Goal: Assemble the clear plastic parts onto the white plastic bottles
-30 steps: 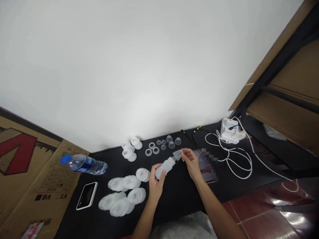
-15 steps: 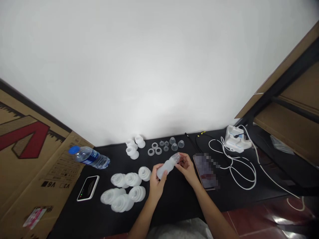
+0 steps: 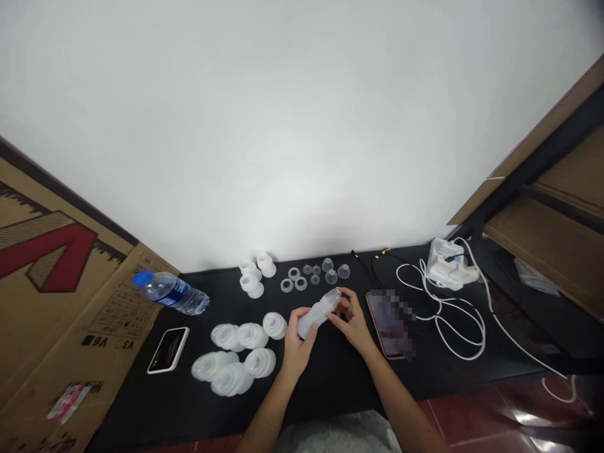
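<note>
A frosted white baby bottle (image 3: 312, 319) lies tilted in my left hand (image 3: 297, 340), whose thumb and fingers wrap its lower body. At the bottle's upper end is a clear cap (image 3: 331, 298), pinched by the fingers of my right hand (image 3: 352, 322). Left of my hands stand several similar bottles (image 3: 226, 336) with clear tops. Beyond the held bottle, against the wall side, are white bottle bodies (image 3: 249, 283), 3 translucent rings (image 3: 301, 284), small clear nipples (image 3: 315, 279) and clear dome caps (image 3: 343, 271).
On the black table (image 3: 330, 384), a water bottle (image 3: 172, 291) and a white-framed device (image 3: 168, 350) lie at the left. A phone (image 3: 387, 324), looped white cable (image 3: 441, 318) and white power strip (image 3: 448, 267) are right. Cardboard (image 3: 56, 302) borders the left side.
My view has shifted slightly. The fingers of my right hand have moved a little around the clear cap, while my left hand keeps its hold on the baby bottle.
</note>
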{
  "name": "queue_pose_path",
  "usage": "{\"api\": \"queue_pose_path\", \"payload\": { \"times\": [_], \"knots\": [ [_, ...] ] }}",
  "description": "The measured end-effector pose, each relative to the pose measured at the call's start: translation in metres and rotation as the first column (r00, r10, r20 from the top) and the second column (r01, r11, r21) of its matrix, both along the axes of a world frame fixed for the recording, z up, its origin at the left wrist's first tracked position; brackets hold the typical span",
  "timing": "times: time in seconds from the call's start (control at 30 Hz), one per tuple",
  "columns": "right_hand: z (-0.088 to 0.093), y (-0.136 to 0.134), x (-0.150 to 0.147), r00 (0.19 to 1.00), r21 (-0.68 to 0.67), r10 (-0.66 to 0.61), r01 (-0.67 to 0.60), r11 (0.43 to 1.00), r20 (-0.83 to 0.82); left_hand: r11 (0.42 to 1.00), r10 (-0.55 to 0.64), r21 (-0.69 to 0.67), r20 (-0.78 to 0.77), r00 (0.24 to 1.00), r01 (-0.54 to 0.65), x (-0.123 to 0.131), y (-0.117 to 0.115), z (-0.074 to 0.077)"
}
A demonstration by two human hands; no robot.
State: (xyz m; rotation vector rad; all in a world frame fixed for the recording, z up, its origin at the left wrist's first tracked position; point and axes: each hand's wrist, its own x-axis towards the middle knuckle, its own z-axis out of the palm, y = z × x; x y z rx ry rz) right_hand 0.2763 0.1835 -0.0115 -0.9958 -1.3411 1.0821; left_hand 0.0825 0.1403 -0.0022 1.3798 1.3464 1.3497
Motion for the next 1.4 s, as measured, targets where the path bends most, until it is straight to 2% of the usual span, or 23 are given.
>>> {"api": "queue_pose_path", "payload": {
  "times": [0.13, 0.33, 0.47, 0.67, 0.87, 1.23, 1.4],
  "knots": [
    [-0.002, -0.001, -0.001, 0.999, -0.001, -0.015, 0.015, 1.0, -0.029, 0.999, 0.026, 0.021, -0.004, 1.0, -0.026, 0.0, 0.0, 0.001],
    [0.002, -0.005, -0.003, 1.0, 0.047, -0.024, 0.023, 0.999, 0.019, 0.998, 0.055, 0.017, -0.016, 0.998, -0.055, 0.001, -0.001, 0.002],
    [0.007, -0.006, -0.003, 0.987, 0.124, -0.067, 0.049, 0.991, 0.143, 0.998, 0.064, 0.008, -0.028, 0.998, -0.063, 0.002, -0.001, 0.003],
    [0.017, -0.008, 0.001, 0.905, 0.303, -0.229, 0.12, 0.946, 0.359, 0.996, 0.093, -0.006, -0.01, 0.996, -0.094, 0.003, 0.0, 0.007],
    [0.018, -0.01, 0.002, 0.835, 0.365, -0.296, 0.124, 0.923, 0.464, 0.996, 0.088, -0.006, -0.015, 0.996, -0.088, 0.003, 0.0, 0.007],
    [0.016, -0.01, -0.001, 0.802, 0.407, -0.358, 0.159, 0.899, 0.478, 0.999, 0.044, -0.011, -0.029, 0.999, -0.044, 0.004, -0.002, 0.005],
    [0.014, -0.009, -0.001, 0.811, 0.404, -0.354, 0.161, 0.901, 0.466, 0.999, 0.047, -0.006, -0.027, 0.999, -0.048, 0.004, -0.001, 0.004]
  ]
}}
